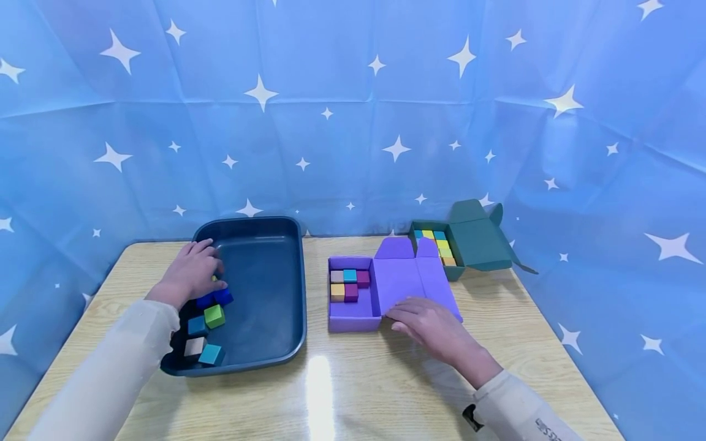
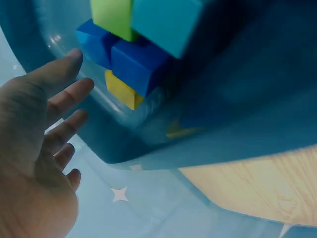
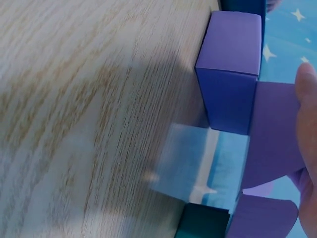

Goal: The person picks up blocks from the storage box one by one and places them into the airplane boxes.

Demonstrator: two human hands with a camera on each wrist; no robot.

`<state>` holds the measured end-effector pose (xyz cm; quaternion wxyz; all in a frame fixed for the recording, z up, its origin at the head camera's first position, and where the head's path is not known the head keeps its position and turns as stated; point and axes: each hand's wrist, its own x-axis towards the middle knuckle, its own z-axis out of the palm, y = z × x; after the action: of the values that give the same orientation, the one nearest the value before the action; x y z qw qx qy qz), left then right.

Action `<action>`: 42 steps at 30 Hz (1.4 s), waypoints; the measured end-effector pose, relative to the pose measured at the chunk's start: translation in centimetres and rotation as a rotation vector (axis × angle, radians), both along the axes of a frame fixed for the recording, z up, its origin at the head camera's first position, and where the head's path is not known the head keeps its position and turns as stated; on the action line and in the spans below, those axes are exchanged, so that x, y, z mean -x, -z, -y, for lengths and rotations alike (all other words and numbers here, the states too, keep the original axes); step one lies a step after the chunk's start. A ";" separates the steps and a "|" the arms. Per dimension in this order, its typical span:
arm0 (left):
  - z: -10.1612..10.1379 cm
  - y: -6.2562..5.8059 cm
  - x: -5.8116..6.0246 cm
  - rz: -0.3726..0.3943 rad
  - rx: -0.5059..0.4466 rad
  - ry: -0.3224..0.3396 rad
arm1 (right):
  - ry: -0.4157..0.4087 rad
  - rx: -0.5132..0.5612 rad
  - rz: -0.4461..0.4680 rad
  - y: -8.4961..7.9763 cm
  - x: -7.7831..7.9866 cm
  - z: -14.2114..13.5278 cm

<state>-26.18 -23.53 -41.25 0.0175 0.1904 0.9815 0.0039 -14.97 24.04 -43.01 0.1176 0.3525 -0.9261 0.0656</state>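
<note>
My left hand (image 1: 190, 272) reaches over the left wall of the dark blue tray (image 1: 302, 288), fingers apart and nothing between them. Just beside the fingers are two blue cubes (image 1: 223, 296) and a yellow cube (image 2: 120, 89). Nearer the tray's front lie a lime green cube (image 1: 214, 316), a teal cube (image 1: 197, 326), a pale cube (image 1: 195, 347) and a turquoise cube (image 1: 211, 355). My right hand (image 1: 432, 327) rests with extended fingers on the near edge of the lid (image 1: 402, 285) of the purple box (image 1: 353, 324). Inside that box, several coloured cubes (image 1: 350, 293) sit toward the back.
Behind the purple lid, a green box (image 1: 458, 271) stands with its lid (image 1: 480, 242) folded out to the right. Yellow, teal and orange cubes (image 1: 444, 245) fill part of it. A blue star-patterned cloth (image 1: 353, 122) surrounds the wooden table (image 1: 364, 386).
</note>
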 end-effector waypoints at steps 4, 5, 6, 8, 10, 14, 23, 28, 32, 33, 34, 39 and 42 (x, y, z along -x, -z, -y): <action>0.1 0.1 -0.3 0.044 -0.039 -0.027 | 0.003 0.004 0.004 0.0 0.0 0.0; 0.1 0.1 -0.3 0.053 -0.044 -0.033 | 0.004 0.003 0.007 0.0 -0.1 0.0; 0.1 0.1 -0.4 0.060 -0.043 -0.038 | 0.006 0.002 0.009 0.0 -0.1 0.0; 0.0 0.2 -0.4 0.071 -0.041 -0.043 | 0.009 0.000 0.014 0.0 -0.1 -0.1; 0.0 0.2 -0.4 0.082 -0.031 -0.043 | 0.009 0.001 0.013 0.0 -0.1 -0.1; 0.1 0.3 -0.5 0.096 -0.002 -0.029 | 0.000 0.002 -0.002 0.1 0.0 -0.1; -0.3 0.6 -0.6 0.071 0.024 -0.002 | -0.002 0.006 -0.013 0.1 -0.1 -0.1; -0.4 0.4 -0.5 0.056 0.007 0.000 | 0.003 -0.001 -0.004 0.0 -0.1 0.0; -0.4 -0.1 -0.2 0.029 -0.025 0.003 | 0.005 -0.001 -0.002 0.0 -0.1 -0.1; -0.5 -0.3 -0.1 0.022 -0.033 0.004 | 0.005 -0.002 -0.002 0.0 -0.1 -0.1; -0.6 -0.5 0.0 0.016 -0.041 0.006 | 0.006 -0.002 -0.002 0.0 0.0 -0.1; -1.6 -1.6 0.3 0.000 -0.106 0.020 | 0.008 -0.003 0.001 0.1 0.0 -0.1; -2.8 -2.2 0.3 -0.003 -0.157 0.026 | 0.006 -0.002 0.000 0.0 -0.1 0.0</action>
<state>-26.50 -20.76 -39.05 0.0013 0.2041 0.9756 0.0806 -14.92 24.08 -43.05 0.1176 0.3496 -0.9272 0.0644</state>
